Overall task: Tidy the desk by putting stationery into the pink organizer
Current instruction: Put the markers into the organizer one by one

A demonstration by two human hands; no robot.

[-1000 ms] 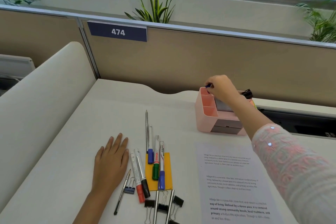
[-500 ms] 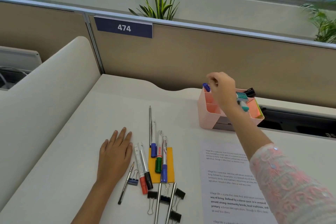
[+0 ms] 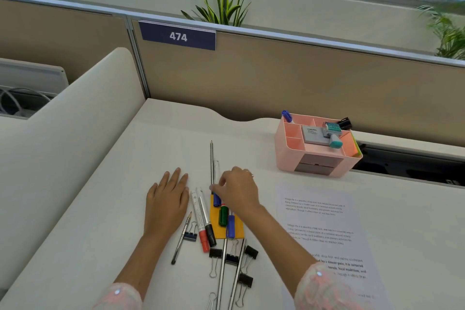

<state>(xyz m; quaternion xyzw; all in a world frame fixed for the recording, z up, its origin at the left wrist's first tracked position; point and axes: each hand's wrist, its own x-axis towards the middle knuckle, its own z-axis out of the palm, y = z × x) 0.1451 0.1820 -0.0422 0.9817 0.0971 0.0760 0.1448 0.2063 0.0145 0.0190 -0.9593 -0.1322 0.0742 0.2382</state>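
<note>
The pink organizer [image 3: 284, 156] stands at the desk's back right. It holds a blue marker [image 3: 286, 116] upright in its back left corner, a grey box [image 3: 311, 135], a teal stamp [image 3: 332, 133] and a black marker [image 3: 345, 123]. Loose pens lie in the middle of the desk. My right hand [image 3: 239, 194] is over them, its curled fingertips pinching a clear blue-capped pen [image 3: 217, 200] beside a thin dark pen [image 3: 212, 158]. My left hand [image 3: 167, 199] rests flat on the desk, left of the pens.
Red-capped [image 3: 204, 244] and black-capped [image 3: 210, 234] markers, a green marker [image 3: 223, 216] and a blue marker [image 3: 230, 228] lie by an orange sticky pad [image 3: 239, 233]. A pencil [image 3: 181, 239], several binder clips [image 3: 231, 258] and a printed sheet [image 3: 324, 229] lie nearby. Partitions enclose the desk.
My right hand let go of the blue marker in the organizer's back corner and came back down to the loose pens. My left hand has stayed flat.
</note>
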